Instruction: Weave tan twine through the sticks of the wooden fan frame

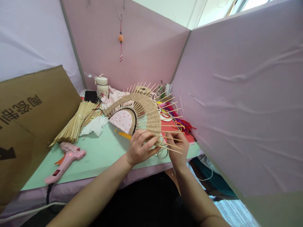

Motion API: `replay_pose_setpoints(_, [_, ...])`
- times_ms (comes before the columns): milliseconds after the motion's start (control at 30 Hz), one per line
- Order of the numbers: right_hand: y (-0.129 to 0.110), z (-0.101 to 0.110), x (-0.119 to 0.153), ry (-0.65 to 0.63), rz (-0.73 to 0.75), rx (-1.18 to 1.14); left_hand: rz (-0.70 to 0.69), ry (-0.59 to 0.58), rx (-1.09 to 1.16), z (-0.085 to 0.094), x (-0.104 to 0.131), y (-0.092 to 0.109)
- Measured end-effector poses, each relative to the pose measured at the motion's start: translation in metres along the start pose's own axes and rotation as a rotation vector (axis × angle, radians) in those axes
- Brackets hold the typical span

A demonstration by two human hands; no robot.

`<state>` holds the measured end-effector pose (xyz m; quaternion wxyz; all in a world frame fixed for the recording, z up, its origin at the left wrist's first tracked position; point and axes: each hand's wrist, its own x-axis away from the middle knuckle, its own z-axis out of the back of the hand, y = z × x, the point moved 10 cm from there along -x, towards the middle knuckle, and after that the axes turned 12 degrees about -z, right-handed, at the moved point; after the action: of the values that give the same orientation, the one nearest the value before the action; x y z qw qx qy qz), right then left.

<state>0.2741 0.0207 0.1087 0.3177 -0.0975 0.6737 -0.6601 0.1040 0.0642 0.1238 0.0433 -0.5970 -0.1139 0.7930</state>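
Note:
A half-round woven fan [153, 115] of tan cord and thin wooden sticks stands tilted over the table. Its inner half-circle [121, 121] is pink cloth with red spots, edged in tan and black. My left hand [142, 146] grips the lower right end of the woven band, fingers closed round it. At the outer sticks, my right hand [177, 149] is closed in a pinch, with the stick ends crossing in front of it. A loop of loose cord [163, 154] hangs between the two hands. What lies exactly between the right fingertips is partly hidden.
A pink glue gun [67, 162] with a lit red light lies at the left. Behind it are a stick bundle [75, 121], white tissue [95, 126] and a bottle [102, 88]. Pipe cleaners [183, 121] lie right. A cardboard sheet [35, 126] and pink partitions [236, 94] bound the table.

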Motion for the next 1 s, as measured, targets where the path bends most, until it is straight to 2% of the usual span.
replay_pose_setpoints(133, [0.001,-0.003,0.0,-0.025,0.0,-0.005,-0.012,0.043,0.004,0.003,-0.001,0.003])
replay_pose_setpoints(233, [0.004,-0.004,-0.002,-0.095,-0.02,0.009,-0.043,0.065,0.023,0.006,-0.001,0.005])
replay_pose_setpoints(300, [0.01,-0.004,-0.003,-0.204,-0.065,0.044,-0.051,0.088,0.024,0.01,-0.001,0.005])
replay_pose_setpoints(400, [0.015,-0.002,0.0,-0.435,-0.135,0.117,-0.05,0.107,-0.007,0.013,-0.002,0.004])
replay_pose_setpoints(467, [0.014,0.005,0.005,-0.576,-0.18,0.168,-0.048,0.108,-0.029,0.014,-0.003,0.004])
replay_pose_setpoints(533, [0.009,0.017,0.01,-0.64,-0.213,0.191,-0.05,0.111,-0.036,0.014,-0.004,0.004])
replay_pose_setpoints(667, [-0.015,0.038,0.016,-0.579,-0.169,0.156,-0.055,0.101,-0.017,0.012,-0.004,0.004])
replay_pose_setpoints(767, [-0.035,0.038,0.024,-0.522,-0.031,0.175,-0.066,0.099,-0.017,0.012,-0.005,0.006])
replay_pose_setpoints(833, [-0.041,0.04,0.024,-0.436,0.046,0.174,-0.074,0.103,-0.026,0.013,-0.007,0.007])
replay_pose_setpoints(933, [-0.031,0.05,0.012,-0.259,0.028,0.154,-0.074,0.107,-0.034,0.015,-0.008,0.007])
replay_pose_setpoints(1000, [-0.014,0.049,0.002,-0.228,-0.042,0.151,-0.058,0.108,-0.026,0.015,-0.006,0.006])
